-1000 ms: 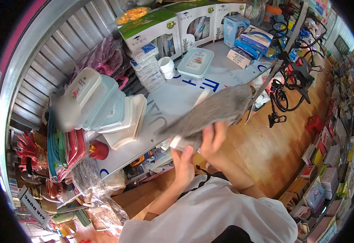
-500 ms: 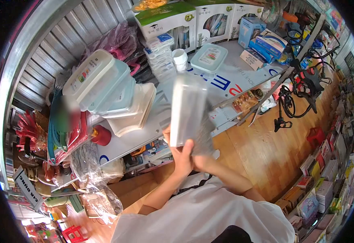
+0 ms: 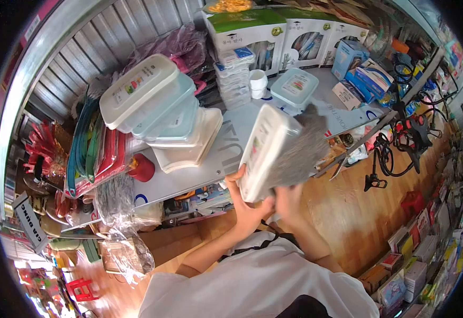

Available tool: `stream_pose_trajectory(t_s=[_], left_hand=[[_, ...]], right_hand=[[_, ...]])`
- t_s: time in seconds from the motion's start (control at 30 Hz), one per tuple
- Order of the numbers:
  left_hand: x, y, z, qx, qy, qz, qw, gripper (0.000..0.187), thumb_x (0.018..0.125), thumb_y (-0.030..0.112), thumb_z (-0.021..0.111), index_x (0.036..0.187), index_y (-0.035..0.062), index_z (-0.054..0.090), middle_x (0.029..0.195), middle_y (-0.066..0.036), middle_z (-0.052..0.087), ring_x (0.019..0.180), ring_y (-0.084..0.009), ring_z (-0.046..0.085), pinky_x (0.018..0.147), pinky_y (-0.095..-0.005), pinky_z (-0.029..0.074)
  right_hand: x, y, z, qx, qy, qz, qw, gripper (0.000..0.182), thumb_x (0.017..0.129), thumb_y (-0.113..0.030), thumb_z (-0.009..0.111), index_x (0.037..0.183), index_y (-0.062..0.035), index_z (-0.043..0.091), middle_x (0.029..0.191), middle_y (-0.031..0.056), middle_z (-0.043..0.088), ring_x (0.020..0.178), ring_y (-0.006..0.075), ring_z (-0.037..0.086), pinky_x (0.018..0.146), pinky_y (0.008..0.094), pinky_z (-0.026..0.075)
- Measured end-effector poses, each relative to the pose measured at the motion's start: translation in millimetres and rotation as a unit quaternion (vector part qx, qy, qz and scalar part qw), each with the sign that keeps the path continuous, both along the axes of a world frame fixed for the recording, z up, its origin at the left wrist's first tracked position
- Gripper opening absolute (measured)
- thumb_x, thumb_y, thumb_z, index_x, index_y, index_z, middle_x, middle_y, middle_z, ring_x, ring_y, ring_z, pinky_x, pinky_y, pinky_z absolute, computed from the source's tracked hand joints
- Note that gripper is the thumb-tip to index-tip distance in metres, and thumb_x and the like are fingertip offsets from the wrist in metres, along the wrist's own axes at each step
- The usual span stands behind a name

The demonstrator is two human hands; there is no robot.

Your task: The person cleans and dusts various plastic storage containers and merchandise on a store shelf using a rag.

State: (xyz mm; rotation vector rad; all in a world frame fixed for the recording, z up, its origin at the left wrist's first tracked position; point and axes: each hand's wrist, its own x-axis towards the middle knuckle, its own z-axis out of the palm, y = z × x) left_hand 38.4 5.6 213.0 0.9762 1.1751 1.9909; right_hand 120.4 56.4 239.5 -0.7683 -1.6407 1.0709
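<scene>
My left hand (image 3: 249, 211) grips the lower end of a plastic food container (image 3: 263, 151), tilted up on its side, its pale lid with a printed label facing left. Against the container's right side is a grey cloth (image 3: 309, 153), blurred by motion. My right hand (image 3: 288, 201) is closed at the lower end of the cloth, its fingers partly smeared. On the shelf beyond, a light-blue lidded container (image 3: 295, 87) lies flat. To the left stands a tilted stack of lidded containers (image 3: 160, 100).
White-and-green boxes (image 3: 247, 40) line the back of the shelf, with small white cups (image 3: 258, 84) before them. A red cup-like item (image 3: 141, 167) sits near the front left edge. Black cable-like holders (image 3: 385, 153) hang at the right. Packed goods (image 3: 416, 270) stand at lower right.
The container has turned so its lid label shows on the left, and it has shifted right in the view. The grey cloth has come out more into sight beside it.
</scene>
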Motion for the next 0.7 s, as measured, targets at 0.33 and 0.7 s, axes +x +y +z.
stream_pose_trajectory(t_s=[0.33,0.7], left_hand=[[-32.1,0.3,18.9,0.04,0.107,0.004,0.993,0.084,0.061,0.017,0.087,0.125,0.0025,0.034,0.123,-0.019,0.045,0.117,-0.0269,0.05,0.101,-0.0391,0.04],[-157.4,-40.2,169.5,0.041,0.469,0.43,0.77,0.095,0.059,0.024,0.089,0.134,-0.0001,0.036,0.126,-0.014,0.041,0.116,-0.0245,0.048,0.099,-0.0372,0.043]], right_hand=[[11.8,70.7,-2.3,-0.3,0.335,-0.185,0.874,0.036,0.1,-0.029,0.049,0.124,-0.0026,0.051,0.124,0.0081,0.054,0.112,0.0206,0.054,0.094,0.0379,0.046],[49.3,72.6,-10.8,-0.241,0.305,-0.104,0.915,0.025,0.097,-0.021,0.057,0.109,0.0005,0.061,0.107,0.0068,0.063,0.095,0.0177,0.061,0.081,0.0332,0.052]])
